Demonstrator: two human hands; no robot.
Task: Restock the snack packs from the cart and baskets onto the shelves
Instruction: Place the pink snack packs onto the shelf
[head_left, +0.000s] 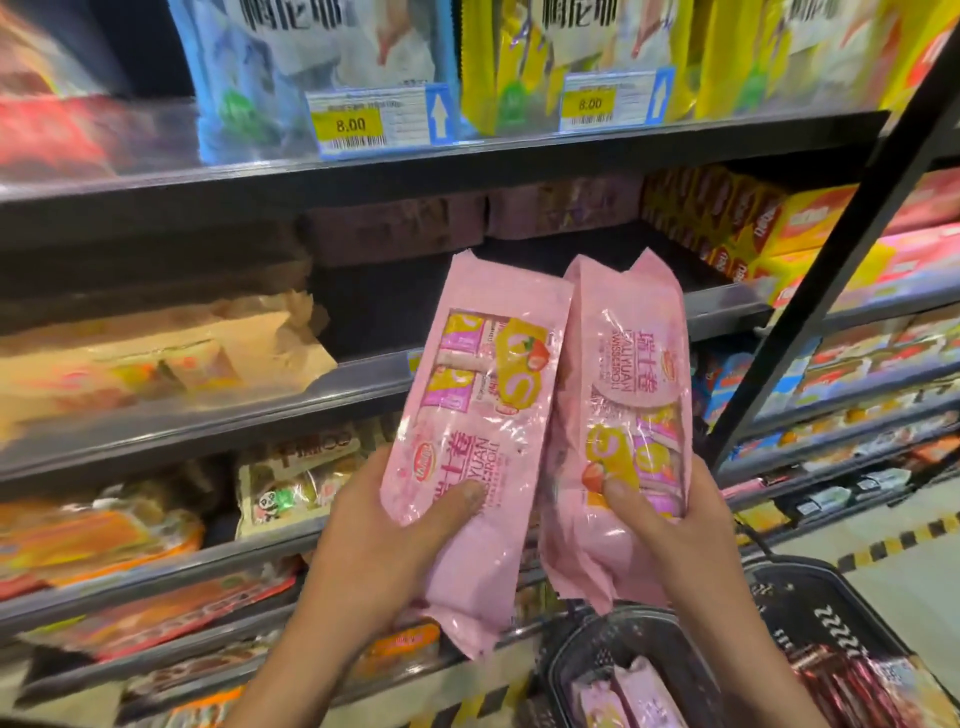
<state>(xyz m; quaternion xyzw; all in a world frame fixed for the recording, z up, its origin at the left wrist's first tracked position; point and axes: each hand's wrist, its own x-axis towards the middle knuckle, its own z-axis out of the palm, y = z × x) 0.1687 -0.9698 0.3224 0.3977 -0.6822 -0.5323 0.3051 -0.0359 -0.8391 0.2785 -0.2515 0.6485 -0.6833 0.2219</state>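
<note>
Two pink Swiss-roll snack packs stand upright side by side in front of the shelves. My left hand (384, 551) grips the left pink pack (483, 395) near its lower end, thumb across its front. My right hand (670, 525) grips the right pink pack (628, 374) the same way. Behind their tops, the middle shelf (374, 379) has a dark gap (519, 280) with purple packs (467, 218) at its back. Below, a black basket (623, 654) holds more pink packs (634, 696).
Tan packs (156, 358) lie left of the gap and yellow-red boxes (753, 223) right of it. Blue and yellow bags with 8.00 price tags (358, 124) fill the upper shelf. A black upright post (831, 270) slants at right. A second black basket (841, 623) holds dark red packs.
</note>
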